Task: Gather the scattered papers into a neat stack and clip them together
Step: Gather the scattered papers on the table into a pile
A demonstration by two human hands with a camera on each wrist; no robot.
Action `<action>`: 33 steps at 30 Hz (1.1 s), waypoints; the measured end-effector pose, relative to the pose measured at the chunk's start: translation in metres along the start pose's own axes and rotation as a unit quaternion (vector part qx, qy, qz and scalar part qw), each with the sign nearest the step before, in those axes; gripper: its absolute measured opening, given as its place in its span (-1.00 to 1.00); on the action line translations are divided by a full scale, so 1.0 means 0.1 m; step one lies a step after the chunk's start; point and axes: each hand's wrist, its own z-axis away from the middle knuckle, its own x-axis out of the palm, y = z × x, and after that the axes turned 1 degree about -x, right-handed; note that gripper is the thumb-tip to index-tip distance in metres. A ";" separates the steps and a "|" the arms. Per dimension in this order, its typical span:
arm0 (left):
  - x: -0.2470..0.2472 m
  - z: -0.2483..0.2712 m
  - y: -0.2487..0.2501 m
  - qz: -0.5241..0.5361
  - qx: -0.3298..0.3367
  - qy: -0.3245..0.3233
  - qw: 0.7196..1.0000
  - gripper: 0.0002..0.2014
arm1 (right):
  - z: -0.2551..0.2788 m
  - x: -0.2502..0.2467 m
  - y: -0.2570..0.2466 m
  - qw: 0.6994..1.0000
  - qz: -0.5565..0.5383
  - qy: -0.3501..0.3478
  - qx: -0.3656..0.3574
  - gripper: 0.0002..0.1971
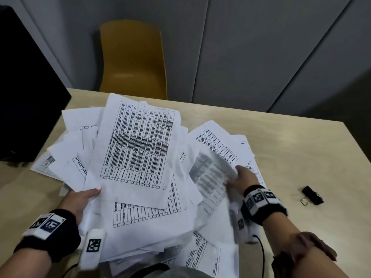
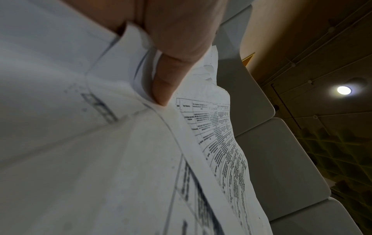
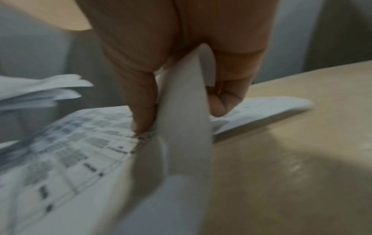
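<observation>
A loose, fanned pile of printed papers (image 1: 138,149) with tables lies across the middle of the wooden table (image 1: 301,149). My left hand (image 1: 80,199) grips the near left edge of a lifted bunch of sheets, thumb on top; in the left wrist view the thumb (image 2: 167,82) presses the papers (image 2: 120,159). My right hand (image 1: 244,178) pinches a blurred sheet (image 1: 212,177) at the pile's right side; the right wrist view shows that sheet (image 3: 181,127) between its fingers (image 3: 141,98). A black binder clip (image 1: 312,195) lies on the table to the right of my right hand.
A dark monitor (image 1: 26,93) stands at the left edge of the table. A yellow chair (image 1: 132,59) sits behind the far edge, before grey wall panels. Bare tabletop stretches right of the pile around the clip. A black cable (image 1: 261,251) runs from my right wrist.
</observation>
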 end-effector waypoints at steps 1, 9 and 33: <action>0.00 0.01 0.01 0.000 -0.003 -0.001 1.000 -0.88 | -0.05 -0.07 0.07 0.999 -0.019 0.019 0.037 -0.58; 0.10 0.04 -0.04 -0.022 -0.006 -0.023 0.999 -0.85 | -0.06 -0.14 0.11 0.957 -0.075 0.087 0.267 -0.17; 0.26 0.00 -0.10 -0.089 -0.011 -0.055 0.994 -0.63 | 0.06 0.08 0.21 0.810 -0.555 0.095 0.164 -0.41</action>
